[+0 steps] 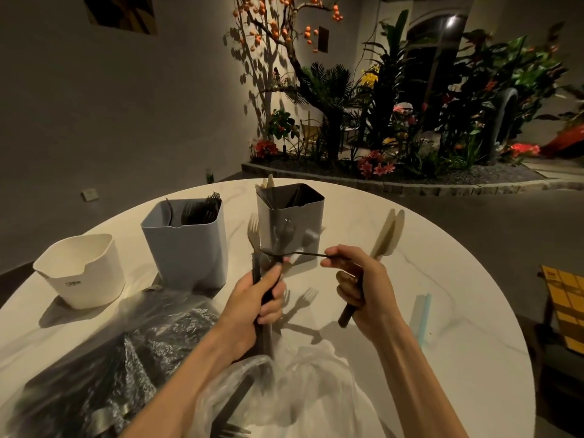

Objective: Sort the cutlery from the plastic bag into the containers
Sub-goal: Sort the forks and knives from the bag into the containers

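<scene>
My left hand (257, 303) grips a bundle of dark and tan cutlery (255, 245), forks pointing up, in front of the grey container (290, 216). My right hand (358, 287) holds tan knives (388, 237) pointing up and pinches a thin dark piece (303, 253) that lies crosswise toward the left hand's bundle. The blue-grey container (186, 245) holds black forks. The white container (82, 270) stands at the left; I cannot see inside it. The grey container holds tan and dark pieces. The clear plastic bag (132, 352) with dark cutlery lies crumpled near me.
All of this sits on a round white marble table (442, 279). A pale blue straw (422, 317) lies at the right. A yellow patterned object (565, 308) stands beyond the table's right edge. A planted bed with flowers fills the background.
</scene>
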{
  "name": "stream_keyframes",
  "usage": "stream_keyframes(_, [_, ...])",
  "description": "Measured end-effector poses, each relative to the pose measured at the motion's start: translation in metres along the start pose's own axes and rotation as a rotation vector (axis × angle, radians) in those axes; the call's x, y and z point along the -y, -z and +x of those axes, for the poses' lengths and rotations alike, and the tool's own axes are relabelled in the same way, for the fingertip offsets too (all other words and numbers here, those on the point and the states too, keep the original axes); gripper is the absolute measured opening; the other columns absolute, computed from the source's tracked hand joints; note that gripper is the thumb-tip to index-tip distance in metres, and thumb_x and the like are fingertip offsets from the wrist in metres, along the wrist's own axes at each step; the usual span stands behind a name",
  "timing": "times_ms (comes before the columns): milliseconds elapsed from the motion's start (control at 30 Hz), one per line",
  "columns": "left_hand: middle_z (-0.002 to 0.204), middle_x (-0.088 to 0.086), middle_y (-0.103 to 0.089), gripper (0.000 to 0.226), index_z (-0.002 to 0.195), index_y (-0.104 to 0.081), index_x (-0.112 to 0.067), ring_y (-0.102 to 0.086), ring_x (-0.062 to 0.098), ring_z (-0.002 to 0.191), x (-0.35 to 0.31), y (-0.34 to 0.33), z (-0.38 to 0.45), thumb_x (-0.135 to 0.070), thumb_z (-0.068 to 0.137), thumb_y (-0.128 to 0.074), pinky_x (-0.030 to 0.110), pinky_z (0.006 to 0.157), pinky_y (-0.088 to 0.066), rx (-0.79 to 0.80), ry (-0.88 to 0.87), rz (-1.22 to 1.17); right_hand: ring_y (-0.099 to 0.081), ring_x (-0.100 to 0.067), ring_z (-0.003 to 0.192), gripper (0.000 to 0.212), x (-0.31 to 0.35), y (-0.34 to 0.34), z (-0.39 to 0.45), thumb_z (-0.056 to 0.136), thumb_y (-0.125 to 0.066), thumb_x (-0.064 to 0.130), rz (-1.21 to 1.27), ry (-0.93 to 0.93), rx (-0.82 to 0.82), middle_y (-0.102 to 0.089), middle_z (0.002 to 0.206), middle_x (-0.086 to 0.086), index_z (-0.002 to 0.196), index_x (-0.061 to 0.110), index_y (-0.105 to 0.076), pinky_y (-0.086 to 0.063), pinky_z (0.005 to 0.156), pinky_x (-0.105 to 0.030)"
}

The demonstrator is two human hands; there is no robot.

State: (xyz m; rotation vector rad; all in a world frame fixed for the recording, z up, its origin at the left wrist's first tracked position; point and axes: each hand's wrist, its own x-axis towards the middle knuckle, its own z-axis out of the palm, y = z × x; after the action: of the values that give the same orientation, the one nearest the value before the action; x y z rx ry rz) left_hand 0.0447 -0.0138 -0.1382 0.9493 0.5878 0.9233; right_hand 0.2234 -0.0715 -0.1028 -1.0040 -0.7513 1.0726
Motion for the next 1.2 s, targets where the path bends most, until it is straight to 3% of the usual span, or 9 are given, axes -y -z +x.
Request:
stream_keyframes(133, [0.069, 0.002, -0.043, 0.022, 0.083, -0.051, -0.011, -0.029, 0.005, 0.042, -0.005, 0.0, -0.004, -0.022, 0.102, -0.052, 0.016, 0.035, -0.025, 0.024, -0.067, -0.113, -0.061, -0.003, 0.059, 0.021, -0.009, -0.006, -0.006, 0.095, -0.069, 0.023, -0.522, 0.194, 0.169, -0.079, 0.088, 0.0, 0.116, 0.024, -0.071, -0.045, 0.055, -0.013])
stream_keyframes(267, [0.07, 0.003, -0.045, 0.014, 0.092, -0.053, -0.009, -0.033, 0.006, 0.044, -0.008, 0.001, -0.006, -0.021, 0.1, -0.053, 0.016, 0.037, -0.026, 0.028, -0.064, -0.098, -0.059, -0.01, 0.051, 0.017, -0.022, -0.013, -0.006, 0.098, -0.063, 0.038, -0.753, 0.076, 0.283, -0.075, 0.071, -0.001, 0.112, 0.028, -0.066, -0.049, 0.053, -0.023])
stream_keyframes(400, [0.073, 0.003, -0.048, 0.013, 0.094, -0.05, -0.01, -0.036, 0.008, 0.049, -0.008, -0.001, -0.008, -0.021, 0.1, -0.054, 0.017, 0.039, -0.031, 0.029, -0.043, -0.021, -0.063, -0.017, 0.057, 0.038, -0.027, -0.019, -0.006, 0.098, -0.053, 0.05, -0.696, 0.164, 0.248, -0.071, 0.071, -0.002, 0.089, 0.02, -0.073, -0.05, 0.055, -0.027])
stream_keyframes(467, [0.075, 0.004, -0.051, 0.013, 0.106, -0.055, -0.008, -0.043, 0.01, 0.055, -0.007, -0.001, -0.007, -0.02, 0.101, -0.054, 0.019, 0.045, -0.037, 0.013, -0.047, -0.024, -0.058, -0.009, 0.062, 0.038, -0.027, -0.02, -0.006, 0.098, -0.054, 0.048, -0.663, 0.246, 0.162, -0.068, 0.069, 0.007, 0.081, 0.021, -0.075, -0.048, 0.061, -0.023])
stream_keyframes(600, [0.088, 0.011, -0.067, 0.019, 0.108, -0.06, -0.001, -0.069, 0.021, 0.084, -0.009, -0.005, -0.008, -0.018, 0.103, -0.051, 0.029, 0.072, -0.055, -0.047, -0.066, -0.034, -0.055, 0.001, 0.061, 0.033, -0.024, -0.024, -0.008, 0.102, -0.057, 0.032, -0.529, 0.243, 0.099, -0.059, 0.056, 0.018, 0.08, 0.019, -0.077, -0.046, 0.065, -0.011])
stream_keyframes(733, [0.122, 0.019, -0.07, 0.028, 0.125, -0.058, -0.002, -0.067, 0.034, 0.116, -0.013, -0.009, -0.011, -0.015, 0.108, -0.04, 0.045, 0.099, -0.051, -0.02, -0.056, -0.093, -0.055, 0.0, 0.057, 0.031, -0.027, -0.025, -0.008, 0.101, -0.06, 0.031, -0.609, 0.137, 0.184, -0.06, 0.055, 0.014, 0.081, 0.016, -0.078, -0.044, 0.06, -0.012])
stream_keyframes(1000, [0.124, 0.027, -0.066, 0.035, 0.13, -0.061, -0.005, -0.066, 0.039, 0.106, -0.012, -0.002, -0.006, -0.022, 0.1, -0.053, 0.042, 0.075, -0.058, -0.124, -0.022, -0.045, -0.054, -0.002, 0.056, 0.037, -0.036, -0.028, -0.008, 0.101, -0.057, 0.028, -0.824, 0.075, 0.305, -0.064, 0.06, 0.005, 0.069, 0.016, -0.07, -0.046, 0.065, -0.021])
stream_keyframes(1133, [0.089, 0.009, -0.065, 0.025, 0.123, -0.059, -0.004, -0.067, 0.02, 0.082, -0.033, -0.007, -0.003, -0.011, 0.104, -0.045, 0.034, 0.077, -0.061, -0.095, -0.197, -0.172, -0.053, -0.006, 0.063, 0.039, -0.037, -0.039, -0.014, 0.099, -0.055, 0.051, -0.608, 0.036, 0.258, -0.063, 0.07, 0.002, 0.087, 0.018, -0.074, -0.044, 0.064, -0.023])
stream_keyframes(1200, [0.086, 0.006, -0.06, 0.021, 0.122, -0.055, -0.005, -0.063, 0.017, 0.081, -0.048, -0.008, 0.001, -0.01, 0.105, -0.044, 0.035, 0.08, -0.058, -0.09, -0.263, -0.193, -0.06, -0.01, 0.072, 0.045, -0.032, -0.041, -0.015, 0.096, -0.052, 0.057, -0.474, -0.021, 0.228, -0.069, 0.077, 0.001, 0.094, 0.018, -0.074, -0.045, 0.074, -0.024])
